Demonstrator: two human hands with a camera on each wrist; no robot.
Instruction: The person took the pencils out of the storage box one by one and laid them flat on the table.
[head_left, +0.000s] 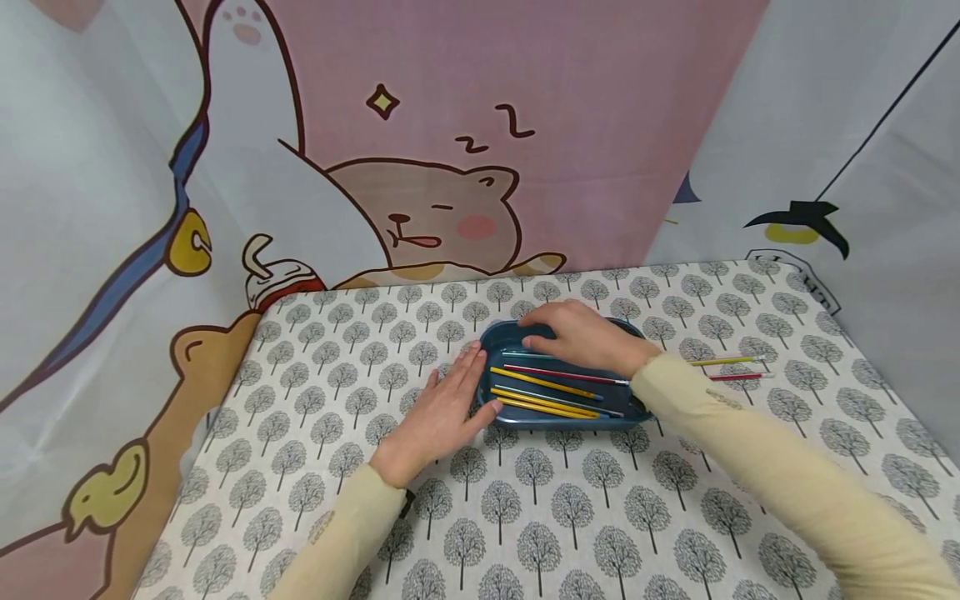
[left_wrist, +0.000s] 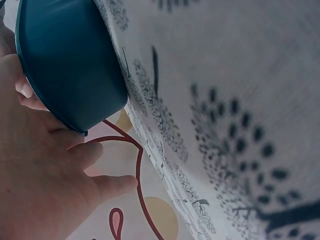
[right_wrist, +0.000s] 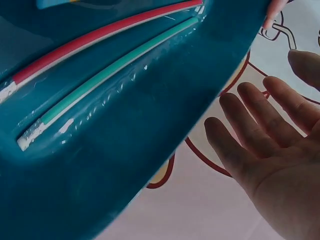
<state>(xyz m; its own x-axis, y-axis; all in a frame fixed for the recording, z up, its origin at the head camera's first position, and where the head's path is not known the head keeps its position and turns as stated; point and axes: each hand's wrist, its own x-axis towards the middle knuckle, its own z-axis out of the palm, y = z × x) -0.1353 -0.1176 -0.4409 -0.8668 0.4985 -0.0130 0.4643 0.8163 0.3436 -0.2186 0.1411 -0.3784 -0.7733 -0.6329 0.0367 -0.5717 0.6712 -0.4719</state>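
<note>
A dark blue oblong tray (head_left: 558, 424) holds several pencils. Among them are a green pencil (right_wrist: 110, 75), a red pencil (right_wrist: 100, 37) and yellow pencils (head_left: 547, 408). My left hand (head_left: 442, 408) rests against the tray's left end, fingers straight and thumb at the front rim; the left wrist view has its fingers beside the tray's outer wall (left_wrist: 75, 65). Over the back part of the tray hangs my right hand (head_left: 588, 333). Its fingers (right_wrist: 250, 120) are spread and loosely bent in the right wrist view, with nothing in them.
To the right of the tray, partly behind the right forearm, a yellow pencil (head_left: 727, 361) and a red pencil (head_left: 738, 377) lie on the tree-print tablecloth (head_left: 322, 467). A cartoon-printed curtain (head_left: 600, 125) hangs along the table's back edge.
</note>
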